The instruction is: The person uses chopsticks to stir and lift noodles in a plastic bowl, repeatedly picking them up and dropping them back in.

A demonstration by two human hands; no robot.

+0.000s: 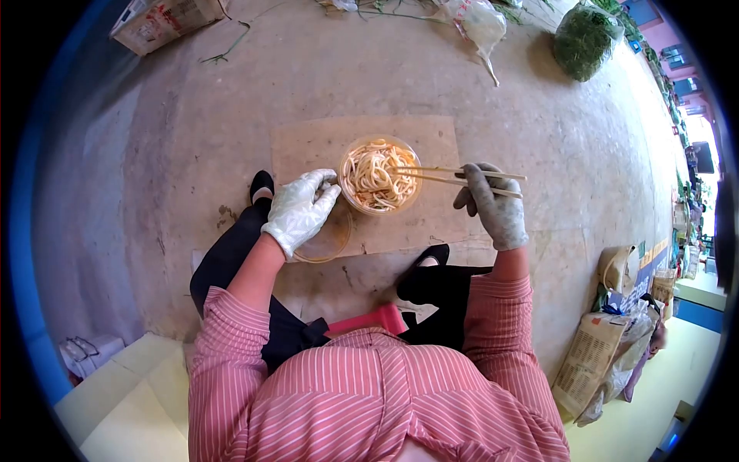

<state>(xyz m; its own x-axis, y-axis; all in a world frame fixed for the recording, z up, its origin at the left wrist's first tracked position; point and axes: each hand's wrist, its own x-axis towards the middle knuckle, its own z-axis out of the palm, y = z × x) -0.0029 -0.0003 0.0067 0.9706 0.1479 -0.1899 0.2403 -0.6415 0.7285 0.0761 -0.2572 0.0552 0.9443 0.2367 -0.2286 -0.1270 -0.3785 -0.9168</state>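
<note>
A clear round bowl of noodles in reddish sauce point(379, 175) rests on a flat sheet of cardboard point(308, 135). My right hand point(495, 202), in a grey-stained glove, grips a pair of wooden chopsticks point(454, 175) whose tips are in the noodles. Beside the bowl's left rim is my left hand point(302, 209) in a whitish glove, its fingers bent together and their tips by the rim; whether they pinch the rim is too small to tell. A clear round lid point(327, 240) lies on the cardboard below the bowl, partly under my left hand.
A carton point(165, 23) stands at the upper left. Plastic bags point(479, 27) and a bag of greens point(586, 42) lie at the top. My shoes flank the cardboard, with a red stool point(366, 319) between my legs. Folded newspaper point(591, 358) and bags are at right.
</note>
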